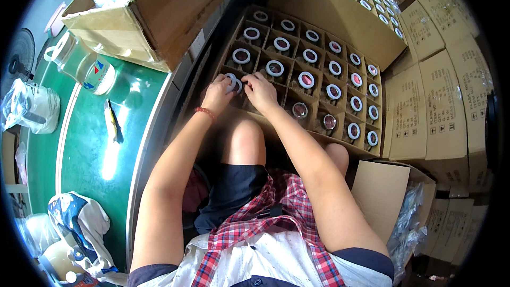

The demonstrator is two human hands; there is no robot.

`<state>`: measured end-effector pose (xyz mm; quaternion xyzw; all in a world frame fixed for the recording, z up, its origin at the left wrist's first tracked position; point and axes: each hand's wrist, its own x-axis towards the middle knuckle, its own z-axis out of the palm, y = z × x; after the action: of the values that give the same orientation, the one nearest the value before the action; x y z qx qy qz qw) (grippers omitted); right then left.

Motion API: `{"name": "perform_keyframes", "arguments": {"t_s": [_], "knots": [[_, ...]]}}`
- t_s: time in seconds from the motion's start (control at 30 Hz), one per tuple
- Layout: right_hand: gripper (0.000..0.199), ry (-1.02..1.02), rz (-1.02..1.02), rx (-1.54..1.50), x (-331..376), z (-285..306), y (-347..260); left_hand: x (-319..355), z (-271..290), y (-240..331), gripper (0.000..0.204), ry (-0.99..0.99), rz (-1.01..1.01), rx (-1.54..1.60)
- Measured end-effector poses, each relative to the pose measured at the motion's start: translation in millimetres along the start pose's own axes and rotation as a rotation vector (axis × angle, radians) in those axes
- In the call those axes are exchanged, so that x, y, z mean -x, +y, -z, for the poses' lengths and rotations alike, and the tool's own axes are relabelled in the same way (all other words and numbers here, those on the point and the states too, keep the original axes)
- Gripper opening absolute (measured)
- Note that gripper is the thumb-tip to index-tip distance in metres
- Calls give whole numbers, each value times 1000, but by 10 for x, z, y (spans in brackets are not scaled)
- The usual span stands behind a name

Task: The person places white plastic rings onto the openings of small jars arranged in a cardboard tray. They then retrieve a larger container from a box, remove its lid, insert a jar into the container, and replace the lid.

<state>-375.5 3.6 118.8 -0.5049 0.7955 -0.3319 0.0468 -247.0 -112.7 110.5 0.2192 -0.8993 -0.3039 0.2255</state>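
White shirt (239,258) and red checked apron (236,228) fill my near view, with two bare hands working over a divided carton (313,122).
On my feed, white rings (236,84) lie between the hands at the carton's near left, pinched at their left side by the left hand's (218,95) curled fingers; the right hand (259,93) has its thumb and forefinger slightly bent, close by their right edge, though I cannot tell if they grip. White-rimmed jars (306,80) stand in cells beyond and rightward.
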Motion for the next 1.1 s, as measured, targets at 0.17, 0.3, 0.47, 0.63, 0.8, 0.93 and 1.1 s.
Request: {"name": "perform_keyframes", "arguments": {"t_s": [0.17, 0.3, 0.47, 0.63, 0.8, 0.93, 1.1], "knots": [[19, -102, 106, 94, 57, 53, 6, 5, 61, 29, 32, -11, -14, -14], [23, -75, -32, -137, 24, 263, -86, 62, 235, 221, 31, 146, -22, -30], [45, 1, 105, -481, 245, 557, -411, 500, 401, 572, 25, 51, 40, 345], [31, -382, 150, -548, 333, 854, -460, 744, 516, 1000, 19, -212, 321, 1031], [19, -525, -276, -886, 338, 1068, -186, 802, 427, 892, 20, -82, 414, 1162], [13, 98, -63, -477, 337, 826, 168, 789, 309, 858, 29, 222, 523, 1488], [15, 20, 230, 145, 557, 528, 362, 993, 263, 913, 21, 344, 555, 1732]]}}
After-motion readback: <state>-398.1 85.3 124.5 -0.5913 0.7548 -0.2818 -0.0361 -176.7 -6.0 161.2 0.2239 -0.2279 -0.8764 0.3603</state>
